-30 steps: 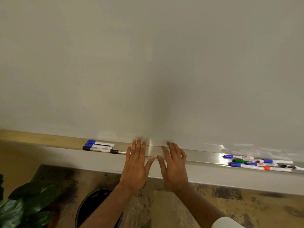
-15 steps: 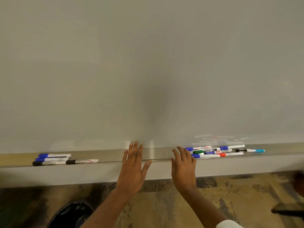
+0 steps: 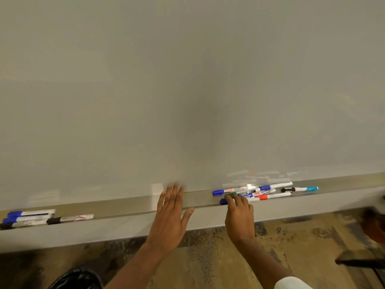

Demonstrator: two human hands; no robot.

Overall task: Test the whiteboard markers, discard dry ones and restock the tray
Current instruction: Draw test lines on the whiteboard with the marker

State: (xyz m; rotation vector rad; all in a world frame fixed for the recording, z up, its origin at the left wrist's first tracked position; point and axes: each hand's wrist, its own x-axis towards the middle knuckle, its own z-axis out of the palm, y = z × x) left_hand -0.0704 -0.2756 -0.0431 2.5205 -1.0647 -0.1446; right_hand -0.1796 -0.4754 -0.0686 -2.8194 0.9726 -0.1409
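Board: the wide pale grey whiteboard (image 3: pixel 187 90) shows no test strokes.
Tray: the long grey metal marker tray (image 3: pixel 129 207) runs under the board.
Task's things: a mixed pile of capped whiteboard markers (image 3: pixel 262 192) lies in the tray's right part. A smaller group of blue- and black-capped markers (image 3: pixel 31 217) lies at the far left.
Left grip (image 3: pixel 169 213): released, fingers straight, flat on the tray's front rim between the two groups.
Right grip (image 3: pixel 239 217): fingertips rest on the green-capped marker (image 3: pixel 231 194) at the pile's near end. I cannot tell whether it is pinched.
Change: half a second ago the right grip lay flat beside the left, short of the pile. Now it has reached across.
Meaning: testing is probably only starting, with the first pick-up.
Discard: a black-lined bin (image 3: pixel 77 278) stands on the floor below.
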